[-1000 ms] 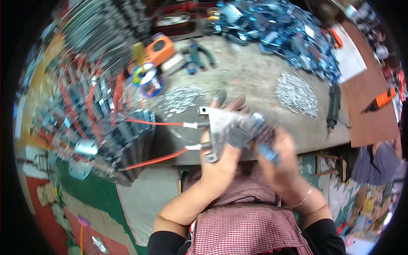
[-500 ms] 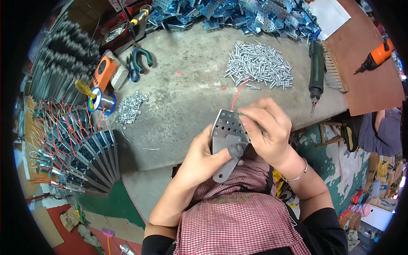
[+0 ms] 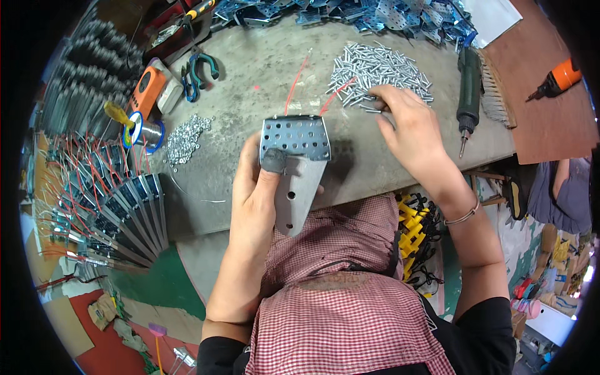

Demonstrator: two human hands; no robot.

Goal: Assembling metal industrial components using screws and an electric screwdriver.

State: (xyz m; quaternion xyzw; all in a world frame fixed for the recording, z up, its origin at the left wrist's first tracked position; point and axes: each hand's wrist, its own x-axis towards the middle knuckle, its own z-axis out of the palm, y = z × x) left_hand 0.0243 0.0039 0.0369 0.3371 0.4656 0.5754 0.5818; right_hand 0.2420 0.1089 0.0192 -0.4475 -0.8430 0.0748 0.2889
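My left hand [image 3: 253, 181] grips a metal bracket [image 3: 300, 187]. Its grey tapered body has two holes down the middle and a shiny perforated plate [image 3: 297, 137] across its wide end. A dark grey cover [image 3: 274, 161] is on my left thumb, which presses on the front; most of the fingers are hidden behind the piece. Two red wires [image 3: 293, 89] stick out past the plate's far edge. At the near edge of a heap of small silver screw-like pins [image 3: 381, 72], my right hand [image 3: 409, 128] has its thumb apart from its fingers, the fingertips touching the pins.
Left lie a pile of small nuts [image 3: 186, 140], a solder wire spool [image 3: 145, 132], pliers [image 3: 199, 74] and a fan of similar wired brackets [image 3: 131, 212]. A green electric screwdriver [image 3: 467, 94], a brush [image 3: 495, 94] and an orange-ended tool [image 3: 558, 80] lie right. Blue perforated plates [image 3: 387, 15] are heaped behind.
My right hand has left the bracket and moved up to the pins. The bracket has shifted left and turned more upright in my left hand, and both red wires now show.
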